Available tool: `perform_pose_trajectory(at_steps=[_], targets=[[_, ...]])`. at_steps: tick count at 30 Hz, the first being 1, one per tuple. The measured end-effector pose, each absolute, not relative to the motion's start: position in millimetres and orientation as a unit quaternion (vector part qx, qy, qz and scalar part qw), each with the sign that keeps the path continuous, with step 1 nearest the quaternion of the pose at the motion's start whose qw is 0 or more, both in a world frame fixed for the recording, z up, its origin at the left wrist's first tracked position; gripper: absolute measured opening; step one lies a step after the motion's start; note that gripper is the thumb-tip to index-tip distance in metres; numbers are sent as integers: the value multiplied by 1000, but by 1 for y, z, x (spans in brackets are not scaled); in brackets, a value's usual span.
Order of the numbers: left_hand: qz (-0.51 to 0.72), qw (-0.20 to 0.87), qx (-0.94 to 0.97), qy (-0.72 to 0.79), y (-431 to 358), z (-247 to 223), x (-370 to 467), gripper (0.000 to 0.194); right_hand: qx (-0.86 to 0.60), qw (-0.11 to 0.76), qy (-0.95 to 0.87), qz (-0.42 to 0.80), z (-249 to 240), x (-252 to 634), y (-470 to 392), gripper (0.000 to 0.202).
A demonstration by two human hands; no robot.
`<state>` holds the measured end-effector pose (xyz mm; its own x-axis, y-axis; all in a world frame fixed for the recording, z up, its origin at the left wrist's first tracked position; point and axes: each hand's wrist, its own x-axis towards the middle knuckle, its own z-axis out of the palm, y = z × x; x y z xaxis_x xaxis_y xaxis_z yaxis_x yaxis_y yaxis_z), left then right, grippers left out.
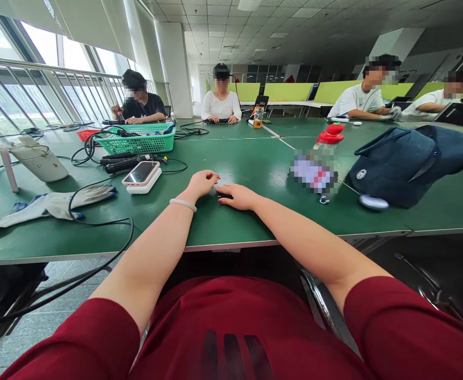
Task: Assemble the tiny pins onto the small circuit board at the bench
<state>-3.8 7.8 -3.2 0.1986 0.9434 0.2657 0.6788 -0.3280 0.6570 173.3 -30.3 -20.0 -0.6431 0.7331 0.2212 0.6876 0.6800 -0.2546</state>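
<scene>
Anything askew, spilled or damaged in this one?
One thing looks untidy: a black cable crosses the crumpled glove on the wearer's left and droops off the table, where it could snag. No spill is visible.

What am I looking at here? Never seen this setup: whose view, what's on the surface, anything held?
No machine: these are a person's bare left hand and right hand, filmed by one head-worn camera looking forward and down. They sit close together over a glossy green table. A small dark thing shows by the right fingertips; whether either hand grips anything is too small to tell. Nearby lie a pink-edged phone on a white rounded box, a green plastic basket and a dark blue fabric bag.
</scene>
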Motion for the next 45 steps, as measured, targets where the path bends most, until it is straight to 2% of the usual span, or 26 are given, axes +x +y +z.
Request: perform_pose_trajectory(at_steps=[7, 15, 30, 45], targets=[[316, 224, 751, 534, 6, -4, -3, 24, -404, 156, -898, 84, -16, 174, -32, 27], [295, 228, 759, 534, 0, 0, -2, 25, -419, 174, -891, 33, -10, 172, -32, 18], [230, 185, 794, 531, -5, 2, 0, 29, -425, 184, -886, 32, -16, 172, -29, 15], [224, 186, 801, 523, -7, 3, 1, 30, -434, 196, -879, 37, -19, 174, -28, 18]])
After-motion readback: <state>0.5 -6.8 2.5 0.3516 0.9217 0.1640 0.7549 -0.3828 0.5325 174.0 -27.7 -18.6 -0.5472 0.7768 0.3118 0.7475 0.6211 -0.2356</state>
